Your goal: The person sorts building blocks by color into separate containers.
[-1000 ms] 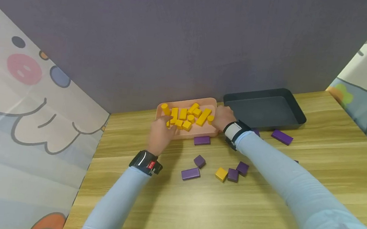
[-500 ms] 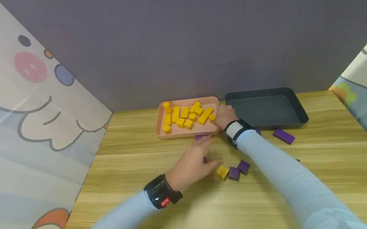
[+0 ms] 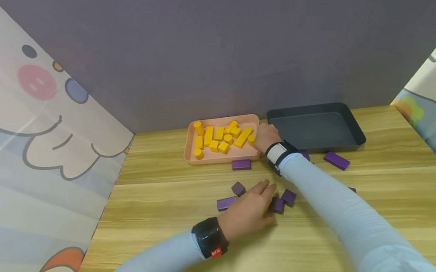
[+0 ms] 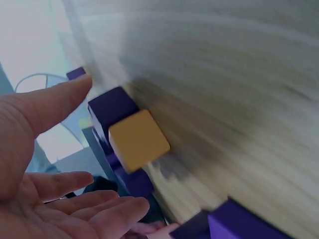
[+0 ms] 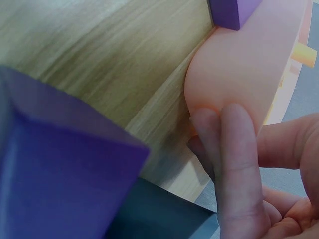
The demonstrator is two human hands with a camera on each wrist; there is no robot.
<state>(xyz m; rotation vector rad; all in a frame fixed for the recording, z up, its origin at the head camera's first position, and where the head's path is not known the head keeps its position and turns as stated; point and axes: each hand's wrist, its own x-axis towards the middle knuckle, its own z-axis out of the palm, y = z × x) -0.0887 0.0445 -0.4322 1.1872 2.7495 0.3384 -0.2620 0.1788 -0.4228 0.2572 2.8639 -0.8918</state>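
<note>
My left hand (image 3: pixel 247 213) reaches over the table's middle, thumb and fingers spread around an orange-yellow cube (image 4: pixel 138 140). A gap shows between the fingers and this cube in the left wrist view; in the head view the hand covers most of it. A purple cube (image 3: pixel 277 205) stands against the yellow one, with another purple cube (image 3: pixel 288 197) beside it. At the right end of the pink tray (image 3: pixel 221 159), my right hand (image 3: pixel 267 138) pinches the wall between thumb and fingers. Several yellow blocks (image 3: pixel 219 133) and cylinders lie inside that tray.
Right of the pink tray stands a dark grey tray (image 3: pixel 317 128) with a bare floor. Purple blocks lie about the wooden table, including one bar (image 3: pixel 241 165) before the pink tray and another bar (image 3: pixel 336 161) at right. A grey wall (image 3: pixel 217 57) rises behind.
My left hand has left the pink tray's left side and come down and right to the loose yellow cube. The right hand keeps its place at the tray's end.
</note>
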